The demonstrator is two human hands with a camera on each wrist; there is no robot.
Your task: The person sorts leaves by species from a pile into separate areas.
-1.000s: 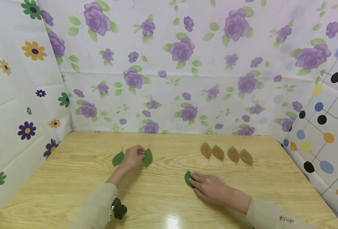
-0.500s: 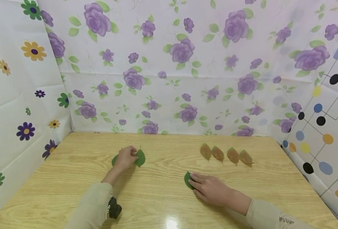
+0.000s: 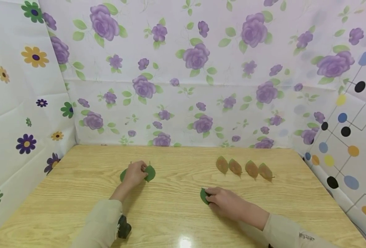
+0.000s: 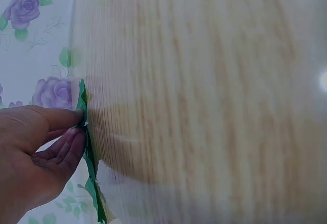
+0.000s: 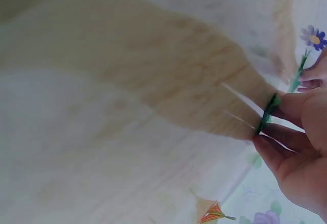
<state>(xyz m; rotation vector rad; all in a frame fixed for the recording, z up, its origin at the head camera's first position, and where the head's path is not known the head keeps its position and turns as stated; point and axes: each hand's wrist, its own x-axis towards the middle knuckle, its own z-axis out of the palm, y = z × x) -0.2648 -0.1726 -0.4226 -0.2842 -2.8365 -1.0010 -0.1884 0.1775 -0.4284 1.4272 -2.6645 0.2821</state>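
At the left of the table, my left hand (image 3: 134, 174) pinches a green leaf (image 3: 150, 174) by its left edge, thumb and fingers meeting at it in the left wrist view. A second green leaf (image 3: 122, 175) lies just left of this hand, partly covered by it. Nearer the middle, my right hand (image 3: 227, 204) holds another green leaf (image 3: 203, 196) between curled fingers and thumb. The right wrist view shows that leaf (image 5: 267, 113) edge-on at the fingertips. Its right part is hidden by the fingers in the head view.
Several brownish leaves (image 3: 222, 165) lie in a row at the back right of the wooden table (image 3: 176, 217). A purple-flowered cloth (image 3: 183, 103) hangs behind the table's back edge. Patterned cloths border both sides.
My left hand has slid its green leaf leftward, closer to the second one. My right hand's fingers, laid flat over their leaf before, are now curled at it.
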